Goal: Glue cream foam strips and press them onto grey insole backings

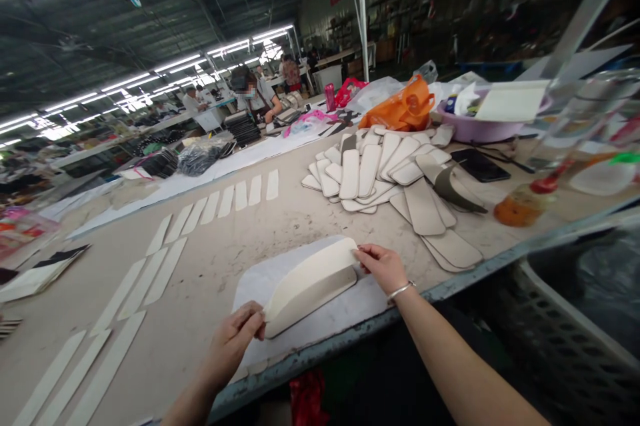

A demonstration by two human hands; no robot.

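Observation:
A cream strip (pixel 315 265) with rounded ends is stretched between my hands, arched up above a similar beige piece (pixel 313 306). My left hand (pixel 239 333) pinches its near left end. At the far right end, my right hand (pixel 383 267), with a bracelet at the wrist, pinches the strip's corner between thumb and fingers. Both pieces are over a white sheet (pixel 255 279) at the table's front edge. To the right of my right hand lie loose beige pieces (pixel 425 206), one of them curled up.
A heap of rounded pieces (pixel 370 166) spreads across the table (pixel 240 233). Pale strips (pixel 125 286) lie in rows at left. A phone (pixel 480 165), a bottle of amber liquid (pixel 523 205) and a purple basin (pixel 473 126) stand right. A co-worker (pixel 255 96) sits beyond.

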